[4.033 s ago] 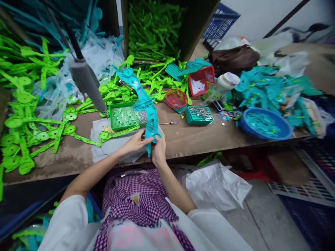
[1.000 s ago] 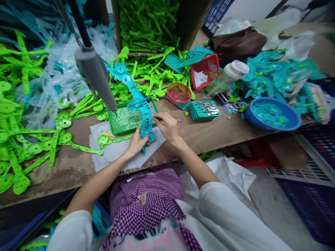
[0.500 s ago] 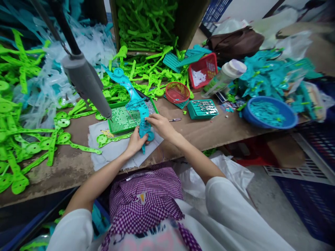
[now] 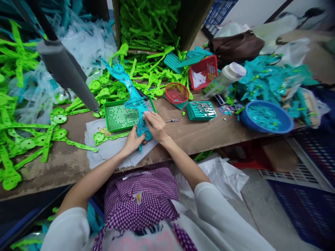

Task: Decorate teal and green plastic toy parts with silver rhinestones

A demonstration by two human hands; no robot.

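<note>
Long, curved turquoise plastic casing (image 4: 134, 96) runs toward eleven o'clock from my pinching left hand (image 4: 133, 141); my right hand (image 4: 157, 127) touches its three-o'clock edge, grip unreadable.

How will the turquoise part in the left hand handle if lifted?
The turquoise part is probably fairly stiff, as its long body shows no sag beyond the left hand. It looks light, apparently thin plastic. Gripped near one end, it may tip at the far end.
</note>
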